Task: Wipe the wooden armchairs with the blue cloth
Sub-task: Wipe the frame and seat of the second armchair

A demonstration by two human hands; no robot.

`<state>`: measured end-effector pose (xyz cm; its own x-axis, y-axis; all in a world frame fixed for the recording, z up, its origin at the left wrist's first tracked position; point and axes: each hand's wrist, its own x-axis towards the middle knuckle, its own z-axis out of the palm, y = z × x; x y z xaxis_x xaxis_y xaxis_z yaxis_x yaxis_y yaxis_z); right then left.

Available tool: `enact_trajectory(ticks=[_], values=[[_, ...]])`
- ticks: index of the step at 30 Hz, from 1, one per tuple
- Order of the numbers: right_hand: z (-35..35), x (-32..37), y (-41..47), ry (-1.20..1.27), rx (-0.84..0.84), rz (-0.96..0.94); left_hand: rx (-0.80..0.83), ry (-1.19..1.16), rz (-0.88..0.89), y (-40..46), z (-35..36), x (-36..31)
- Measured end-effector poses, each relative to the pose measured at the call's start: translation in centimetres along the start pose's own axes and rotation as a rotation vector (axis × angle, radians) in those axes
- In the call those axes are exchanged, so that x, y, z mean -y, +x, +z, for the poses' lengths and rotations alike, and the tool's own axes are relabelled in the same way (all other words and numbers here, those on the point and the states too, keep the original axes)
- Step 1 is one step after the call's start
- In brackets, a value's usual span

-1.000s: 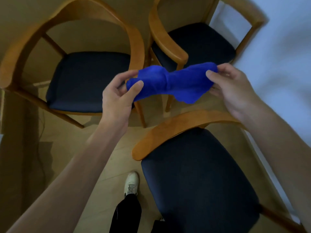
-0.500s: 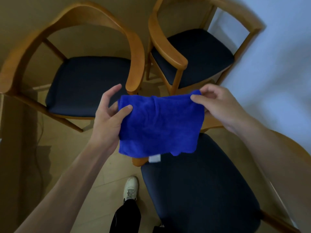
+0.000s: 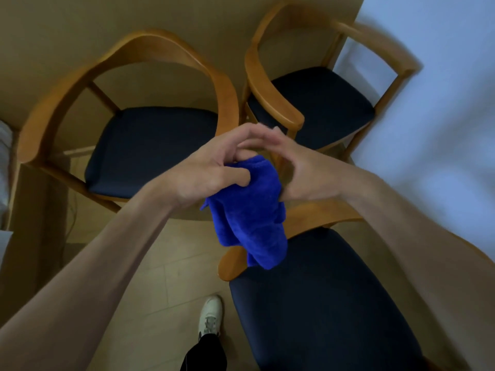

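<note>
Blue cloth (image 3: 251, 210) is bunched and hangs in the air between the two hands, above the curved wooden armrest of the near armchair (image 3: 316, 298). Its lower end overlaps that armrest in the view — contact cannot be told.

Left hand (image 3: 211, 172): thumb pressed onto the cloth's upper left fold, fingers (image 3: 241, 137) curled over the top of it. Grasping the cloth.

Right hand (image 3: 300, 170): lies against the cloth's upper right edge, its fingertips meeting those of the left hand above the cloth. The thumb side touches the fabric; the frame is blurred here, so I cannot tell whether this hand actually pinches the cloth or only rests on it.

Positions relative to the near armchair (dark blue seat pad, lower right of the view):
- Left armchair (image 3: 128, 103) stands beyond it and to the left, with a rounded wooden back-and-arm hoop and a dark seat.
- Far armchair (image 3: 310, 103) stands beyond it, just beside the left armchair, next to the pale wall (image 3: 442, 89).
- A white shoe (image 3: 210, 315) and a dark trouser leg are on the wooden floor (image 3: 150, 290) just left of its seat.

All three chairs are upright — none is touched by a hand.
</note>
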<state>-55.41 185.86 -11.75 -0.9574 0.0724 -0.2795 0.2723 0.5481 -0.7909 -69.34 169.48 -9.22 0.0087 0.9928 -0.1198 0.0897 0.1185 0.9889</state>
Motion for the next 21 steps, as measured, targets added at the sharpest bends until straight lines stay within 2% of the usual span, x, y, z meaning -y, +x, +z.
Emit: enact_trajectory(ticks=[2, 6, 8, 11, 13, 17, 21], values=[[-0.5, 0.9, 0.8, -0.05, 0.069, 0.01, -0.011, 0.012, -0.045, 0.0, -1.1, -0.5], [-2.0, 2.3, 0.2, -0.1, -0.06, -0.009, -0.04, 0.05, -0.162, -1.2, -3.4, -0.7], [-3.1, 3.0, -0.4, -0.18, -0.136, -0.023, -0.029, 0.239, -0.276, -1.4, -4.5, -0.7], [-4.6, 4.6, -0.9, -0.361, -0.216, -0.084, -0.004, 0.714, -0.412, -0.7, -5.7, -0.5], [-5.8, 5.9, -0.8, -0.436, -0.254, -0.096, -0.074, 0.879, -0.441, 0.1, -6.3, -0.8], [-8.0, 7.5, -1.2, -0.563, -0.331, -0.1, -0.263, 1.003, -0.425, 2.0, -6.8, -2.4], [-10.0, 7.5, -3.7, -0.602, -0.439, -0.081, -0.456, 1.096, -0.307, 1.8, -6.3, -3.5]])
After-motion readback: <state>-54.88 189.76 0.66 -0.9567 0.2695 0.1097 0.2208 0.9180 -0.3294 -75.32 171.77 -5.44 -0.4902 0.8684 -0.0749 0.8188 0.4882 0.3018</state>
